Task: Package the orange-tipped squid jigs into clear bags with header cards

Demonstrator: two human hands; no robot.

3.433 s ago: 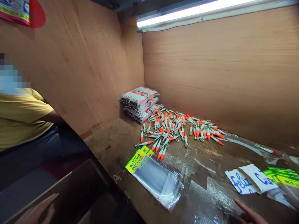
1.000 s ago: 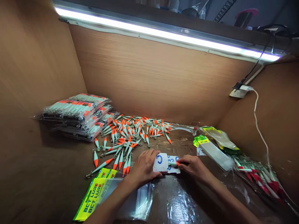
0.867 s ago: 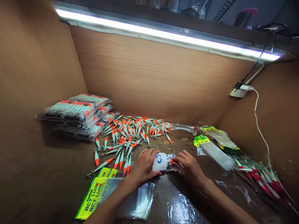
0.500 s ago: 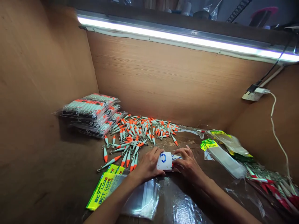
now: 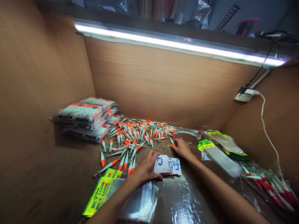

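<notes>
My left hand (image 5: 148,166) grips the left end of a white paper card (image 5: 174,165) with blue handwriting, its fingers at the top and thumb at the lower edge. A small orange tip (image 5: 170,172) shows on the card's lower part; what it belongs to is hidden. Beyond the card, my right hand (image 5: 183,149) has its thumb and fingertips closed at the orange end of a fishing lure (image 5: 171,141) at the right side of the pile. Many white-and-orange lures (image 5: 133,133) with metal hooks lie spread behind both hands.
Clear bags with yellow BCT LURE headers (image 5: 99,194) lie under my left forearm. Stacked packs of lures (image 5: 86,115) stand at the back left. More header bags (image 5: 219,158) and red-and-white lures (image 5: 268,183) lie on the right. A white cable (image 5: 263,118) hangs from the socket.
My right hand has left the card and moved away to the lure at the pile's right side. The card's writing is more exposed. My left hand remains on the card; the view has shifted slightly.
</notes>
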